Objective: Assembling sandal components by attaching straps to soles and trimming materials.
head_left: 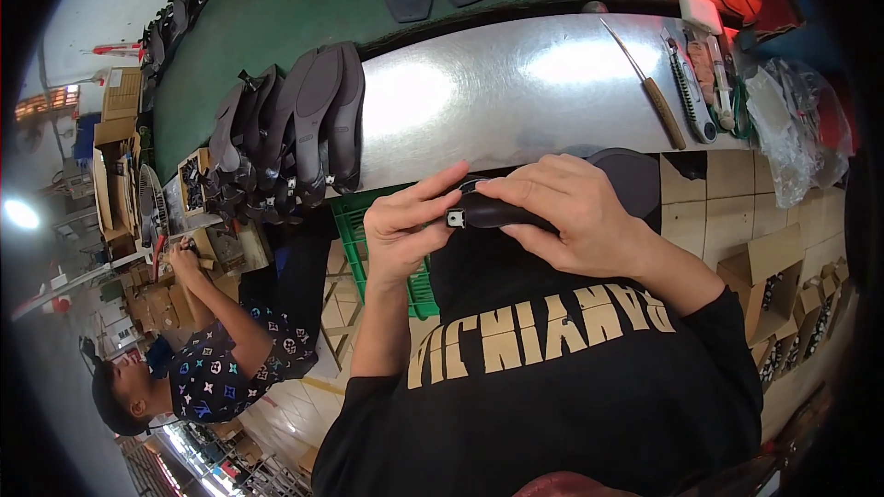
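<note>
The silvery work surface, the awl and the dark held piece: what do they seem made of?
Work surface: probably metal, perhaps brushed steel, given its silvery glare. Awl: handle likely wood, from its matte brown; slender pointed shaft probably metal. Dark piece: smooth, softly shiny, so perhaps leather or plastic.

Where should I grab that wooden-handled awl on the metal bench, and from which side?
Take the awl by its thick wooden handle, probably from the near left: the butt lies toward you, bare bench is on its left, a utility knife sits close on its right, and the thin spike points away.
</note>
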Demonstrator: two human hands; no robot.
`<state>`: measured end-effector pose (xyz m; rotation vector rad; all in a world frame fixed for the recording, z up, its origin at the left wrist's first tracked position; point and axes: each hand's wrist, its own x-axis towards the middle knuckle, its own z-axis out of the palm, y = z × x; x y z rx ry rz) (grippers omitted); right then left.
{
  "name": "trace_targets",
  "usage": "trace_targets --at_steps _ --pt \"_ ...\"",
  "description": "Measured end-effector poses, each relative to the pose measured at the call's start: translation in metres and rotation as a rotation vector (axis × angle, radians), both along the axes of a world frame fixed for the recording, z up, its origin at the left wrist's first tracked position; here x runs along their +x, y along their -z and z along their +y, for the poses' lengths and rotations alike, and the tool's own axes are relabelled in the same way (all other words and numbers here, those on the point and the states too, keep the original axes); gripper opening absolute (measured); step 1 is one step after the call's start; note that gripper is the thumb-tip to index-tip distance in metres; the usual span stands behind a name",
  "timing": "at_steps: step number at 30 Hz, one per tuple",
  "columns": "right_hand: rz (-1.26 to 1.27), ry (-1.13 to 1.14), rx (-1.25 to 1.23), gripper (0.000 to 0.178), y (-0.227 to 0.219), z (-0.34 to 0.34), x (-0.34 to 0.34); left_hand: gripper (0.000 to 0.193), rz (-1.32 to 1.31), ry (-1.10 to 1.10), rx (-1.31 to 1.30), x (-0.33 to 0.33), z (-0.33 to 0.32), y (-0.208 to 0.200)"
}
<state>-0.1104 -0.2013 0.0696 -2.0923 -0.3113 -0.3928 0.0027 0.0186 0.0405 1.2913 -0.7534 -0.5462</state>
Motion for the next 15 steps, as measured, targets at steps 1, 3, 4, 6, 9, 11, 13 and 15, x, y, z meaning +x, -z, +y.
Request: trace_targets --at_steps 1,3,4,6,9,11,13,15 --pt "-0.01 0.003 -0.014 0.045 0.001 0.001 0.0 0.046 -0.011 0.023 0.002 0.001 0.0 0.0" --pt "-0.018 0.007 -0.029 0.044 0.0 0.002 0.0 0.046 -0.047 0.041 0.035 0.001 0.001 -0.004" --pt "0.004 -0.01 -0.046 0.045 -0.001 0.002 0.0 0.047 -0.087 0.056 0.068 0.001 0.0 -0.005" --pt "0.027 -0.026 -0.063 0.047 -0.002 0.002 -0.001 0.047 -0.101 0.046 0.068 -0.001 -0.001 -0.007" --pt "0.052 -0.02 -0.038 0.047 -0.001 0.004 -0.001 0.045 -0.122 -0.014 0.055 -0.009 -0.004 -0.005" --pt "0.069 0.021 0.006 0.044 0.001 0.004 0.001 0.044 -0.126 -0.064 0.042 -0.015 -0.007 -0.004" --pt "0.11 0.03 0.082 0.04 0.003 0.005 0.003 0.044 0.018 -0.14 0.096 -0.02 -0.012 -0.004" --pt "0.151 0.039 0.159 0.036 0.009 0.005 0.005 0.044 0.123 -0.109 0.129 -0.021 -0.013 -0.005"
